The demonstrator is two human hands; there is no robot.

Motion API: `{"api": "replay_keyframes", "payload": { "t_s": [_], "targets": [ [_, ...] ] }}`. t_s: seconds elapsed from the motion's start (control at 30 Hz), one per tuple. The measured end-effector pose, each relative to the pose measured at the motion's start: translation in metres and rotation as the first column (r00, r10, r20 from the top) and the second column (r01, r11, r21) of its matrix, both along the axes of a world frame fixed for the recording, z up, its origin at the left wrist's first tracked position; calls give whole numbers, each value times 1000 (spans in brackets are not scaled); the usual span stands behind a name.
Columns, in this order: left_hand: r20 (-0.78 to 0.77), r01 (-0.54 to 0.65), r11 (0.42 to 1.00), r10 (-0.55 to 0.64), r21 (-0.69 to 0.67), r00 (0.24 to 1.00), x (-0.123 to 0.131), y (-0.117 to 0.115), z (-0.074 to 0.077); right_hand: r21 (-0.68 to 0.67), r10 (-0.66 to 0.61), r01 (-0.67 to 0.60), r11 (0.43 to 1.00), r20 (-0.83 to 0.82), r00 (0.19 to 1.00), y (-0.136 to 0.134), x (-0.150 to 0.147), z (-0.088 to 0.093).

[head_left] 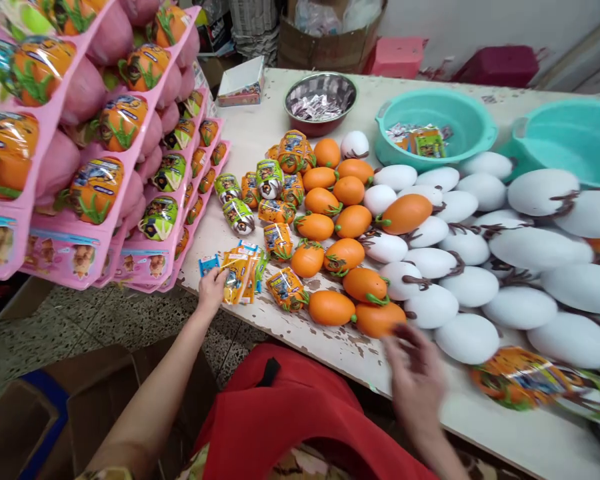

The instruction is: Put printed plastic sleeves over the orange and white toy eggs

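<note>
My left hand (212,288) rests at the table's front edge, its fingers pinched on a small stack of orange and blue printed packets (240,270). My right hand (414,371) is blurred by motion, hovering just in front of the nearest orange plastic egg halves (378,319); its fingers look spread, but I cannot make out whether they hold anything. Orange egg halves (353,220) lie in a cluster mid-table, with several wrapped printed eggs (270,179) to their left and white egg halves (467,287) to the right.
Pink display trays (83,250) loaded with wrapped eggs stand stacked at the left. A steel bowl of sachets (321,103) and two teal basins (434,130) sit at the back. A printed wrapper (523,383) lies at front right. Cardboard boxes (25,420) stand on the floor.
</note>
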State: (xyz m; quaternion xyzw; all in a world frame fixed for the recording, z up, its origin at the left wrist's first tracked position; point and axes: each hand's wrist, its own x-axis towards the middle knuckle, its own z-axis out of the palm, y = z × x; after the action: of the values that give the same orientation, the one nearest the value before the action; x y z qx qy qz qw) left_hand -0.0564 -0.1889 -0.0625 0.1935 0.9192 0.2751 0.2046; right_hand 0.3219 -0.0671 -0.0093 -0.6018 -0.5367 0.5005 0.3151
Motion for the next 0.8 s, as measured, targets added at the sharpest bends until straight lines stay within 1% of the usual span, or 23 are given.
{"api": "replay_keyframes", "payload": {
  "t_s": [0.03,0.07,0.1,0.13,0.17,0.2,0.23,0.27,0.33,0.37,0.4,0.43,0.47,0.5,0.53,0.57,0.63,0.67,0.7,0.73,0.77,0.8],
  "targets": [
    [72,60,996,-64,63,995,17,3,9,-123,141,-153,981,-101,985,-10,-24,1],
    [159,117,984,-138,135,978,36,6,16,-247,228,-283,927,-229,946,-18,-47,0],
    [253,170,964,-220,206,942,55,9,23,-341,259,-373,863,-337,905,-26,-66,-4],
    [345,209,941,-296,268,891,73,12,27,-412,285,-461,786,-421,861,-31,-81,-9],
    [422,228,923,-349,311,837,89,14,30,-462,280,-505,729,-471,836,-35,-90,-15],
    [479,230,915,-372,331,795,101,16,31,-497,271,-518,696,-486,831,-37,-95,-21],
    [518,217,916,-373,337,770,109,18,30,-520,266,-507,688,-469,842,-38,-97,-27],
    [538,192,921,-358,339,763,114,18,28,-532,261,-475,701,-429,865,-38,-95,-33],
    [540,140,930,-315,340,781,115,19,24,-524,258,-402,751,-328,909,-37,-87,-40],
    [539,137,928,-316,346,781,113,19,23,-511,260,-376,773,-285,922,-36,-82,-42],
    [548,144,923,-331,356,768,111,19,24,-499,257,-353,791,-252,933,-35,-78,-43],
    [573,157,915,-359,372,737,110,19,26,-477,258,-338,811,-227,939,-35,-76,-44],
    [614,165,905,-391,391,685,110,20,30,-438,273,-337,833,-204,940,-35,-74,-44],
    [672,154,898,-413,411,615,111,21,34,-381,306,-350,856,-172,936,-37,-72,-45],
    [737,112,895,-421,431,529,112,23,38,-313,353,-376,872,-129,927,-39,-71,-45],
    [797,44,894,-419,446,434,114,26,42,-245,406,-412,878,-76,911,-41,-70,-45],
    [879,-124,887,-405,444,252,117,30,47,-154,504,-496,855,15,864,-45,-67,-44],
    [899,-198,881,-396,429,188,117,31,48,-137,540,-531,836,39,841,-45,-65,-44],
    [909,-251,875,-388,415,151,116,32,49,-111,561,-553,826,64,825,-43,-61,-44],
    [915,-282,871,-378,403,140,115,32,48,-58,563,-561,826,111,819,-40,-58,-43],
    [920,-301,870,-363,391,149,112,32,48,25,552,-566,824,186,812,-35,-54,-44],
    [923,-314,869,-347,383,167,110,31,47,123,528,-579,806,292,797,-28,-51,-46]
  ]
}}
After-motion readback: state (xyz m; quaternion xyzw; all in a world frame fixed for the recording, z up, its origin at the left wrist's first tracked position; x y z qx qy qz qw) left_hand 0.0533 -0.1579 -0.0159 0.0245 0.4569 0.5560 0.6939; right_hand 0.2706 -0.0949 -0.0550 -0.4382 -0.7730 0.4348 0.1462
